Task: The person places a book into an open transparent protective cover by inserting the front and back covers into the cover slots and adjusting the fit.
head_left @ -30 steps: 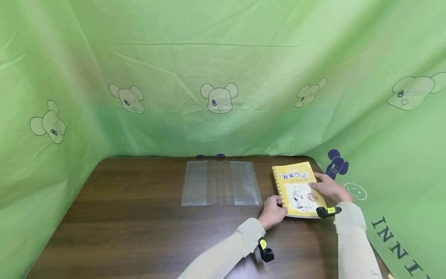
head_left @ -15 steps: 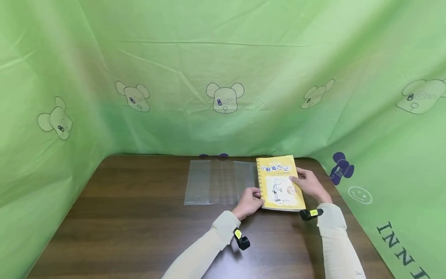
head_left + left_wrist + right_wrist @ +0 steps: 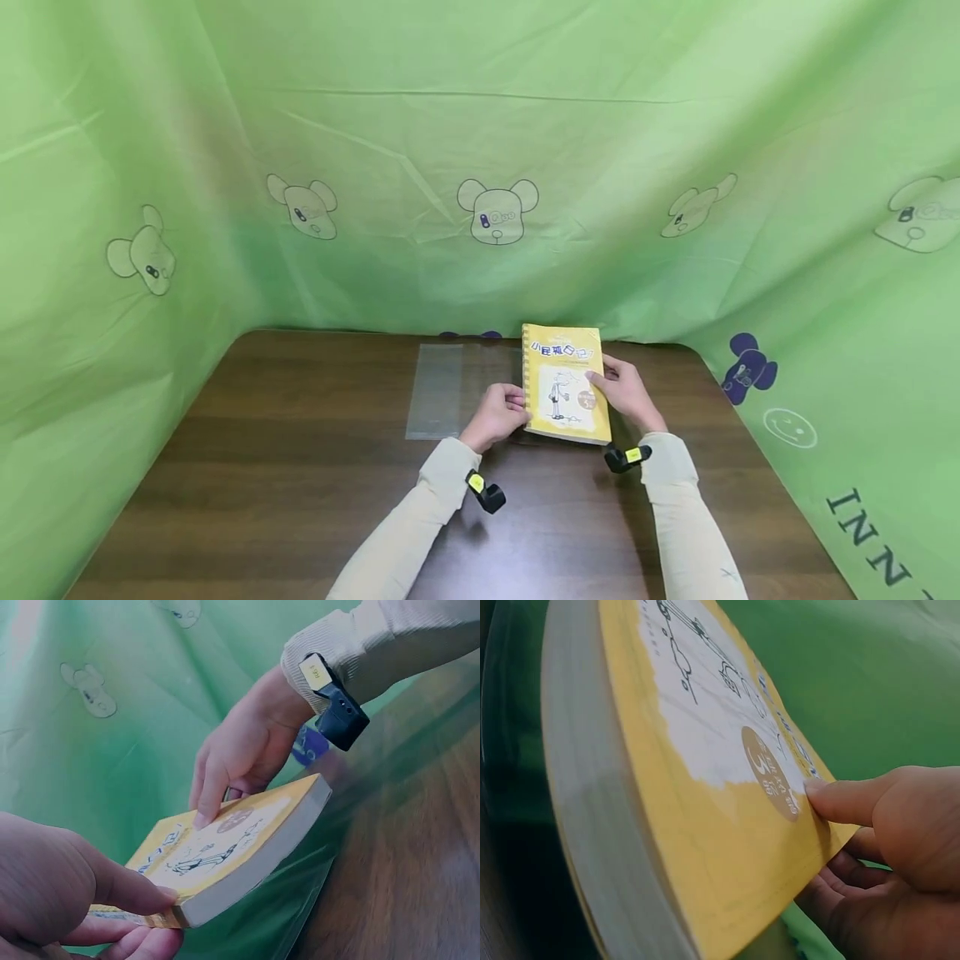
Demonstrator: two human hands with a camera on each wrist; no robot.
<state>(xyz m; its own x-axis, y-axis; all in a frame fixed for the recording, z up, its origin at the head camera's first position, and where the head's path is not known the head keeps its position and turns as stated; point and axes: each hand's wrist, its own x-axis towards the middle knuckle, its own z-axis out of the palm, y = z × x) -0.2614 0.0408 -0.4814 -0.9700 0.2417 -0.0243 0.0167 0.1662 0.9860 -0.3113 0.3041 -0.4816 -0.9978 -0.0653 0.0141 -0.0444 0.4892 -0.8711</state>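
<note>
A yellow paperback book (image 3: 566, 383) with a cartoon figure on its front is held between both hands, cover facing up. My left hand (image 3: 497, 417) grips its spine edge near the lower corner; in the left wrist view the thumb (image 3: 139, 889) lies on top with fingers curled beneath. On the opposite edge, my right hand (image 3: 626, 392) pinches the book, thumb (image 3: 847, 799) on the cover and fingers under it. Below the book lies a clear plastic book cover (image 3: 437, 392), spread flat, its right part hidden by the book.
The brown wooden table (image 3: 300, 483) spreads toward the front and left. A green cloth (image 3: 390, 250) printed with bear heads hangs behind the table and along both sides. Each wrist wears a small black camera (image 3: 491, 497).
Both hands have carried the book leftward from the table's right side, bringing it over the right part of the plastic cover. The head view has shifted slightly.
</note>
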